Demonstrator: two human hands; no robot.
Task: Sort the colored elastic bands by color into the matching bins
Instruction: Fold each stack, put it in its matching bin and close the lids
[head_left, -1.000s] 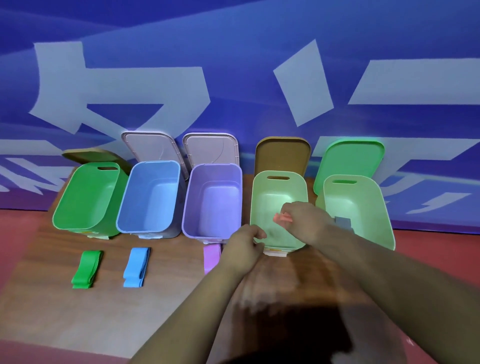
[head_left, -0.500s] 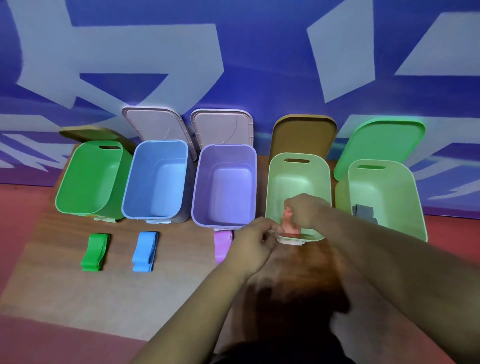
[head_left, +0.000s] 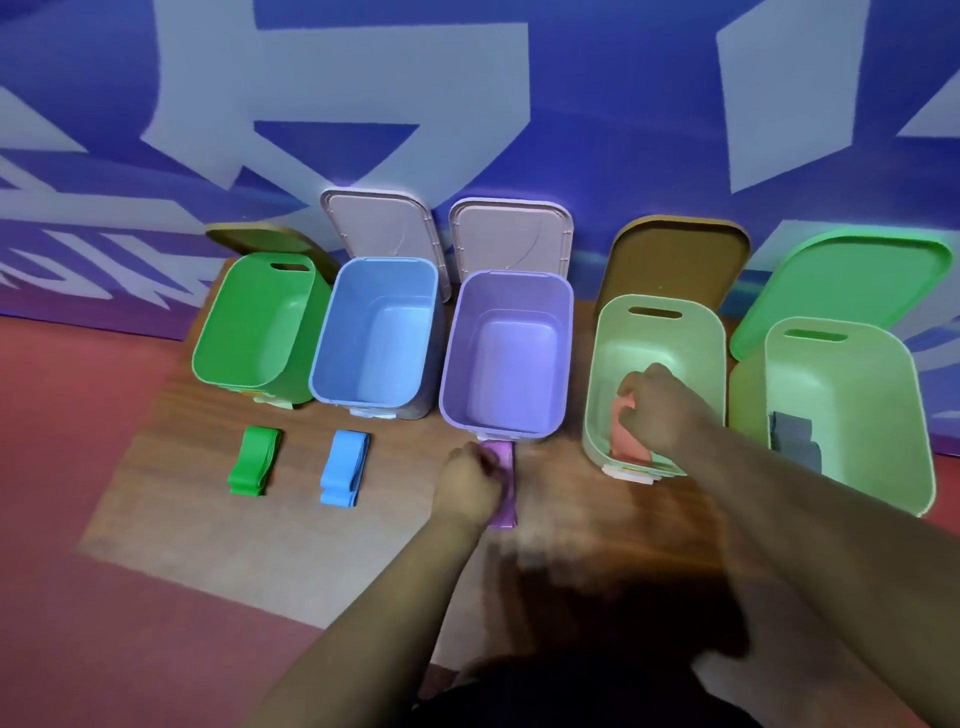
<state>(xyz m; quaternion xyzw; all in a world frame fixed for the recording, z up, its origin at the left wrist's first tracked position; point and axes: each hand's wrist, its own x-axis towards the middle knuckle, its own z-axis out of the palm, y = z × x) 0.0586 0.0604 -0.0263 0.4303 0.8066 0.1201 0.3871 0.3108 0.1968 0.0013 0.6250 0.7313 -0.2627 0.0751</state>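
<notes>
A: Right hand sits inside the fourth bin, fingers curled around the top of the pink band. Band stands nearly upright against the near wall, lower end at or near the floor of the bin; contact there is hidden by the rim.

B: And the left hand?

A: Down on the table, at 6 o'clock from the purple bin, closed over the purple band. Whether it is pinching the band or only resting on it, cannot tell; image is smeared there.

B: Remaining stock?

A: Green band lies at 6 o'clock from the green bin, blue band at 6 o'clock from the blue bin. Both flat, untouched. Grey band already in the fifth bin, at 3 o'clock from the fourth.

B: Judgement on the step?

A: Pink drop is nearly done. Best to open the right fingers low, so the band slumps flat rather than springing over the rim. Then draw the wrist straight up towards 6 o'clock, clear of the near wall; the bin looks light and could tip or slide if snagged.

B: Then the purple one?

A: Likely. Left hand should gather all folded layers before lifting, or the band may unfold and drag.
</notes>
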